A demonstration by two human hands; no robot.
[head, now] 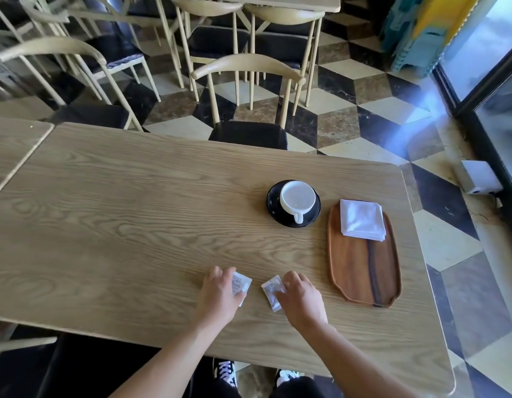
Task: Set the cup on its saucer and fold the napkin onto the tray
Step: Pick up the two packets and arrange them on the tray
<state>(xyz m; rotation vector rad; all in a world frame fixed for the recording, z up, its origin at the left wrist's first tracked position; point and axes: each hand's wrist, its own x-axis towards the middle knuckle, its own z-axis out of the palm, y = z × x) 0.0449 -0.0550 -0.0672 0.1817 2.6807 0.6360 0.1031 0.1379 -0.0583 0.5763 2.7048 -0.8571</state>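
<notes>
Right of centre on the bench [119, 225], the white cup [297, 200] sat on its black saucer [273, 206]. Just right of it, the folded napkin [361, 219] lay on the upper end of the wooden tray [361, 271]. At lower centre, the left grip [220, 288] touched one small packet [242, 283] and the right grip [302, 294] another packet [271, 291], fingers bent. Whether they were pinching or merely resting could not be told.
</notes>
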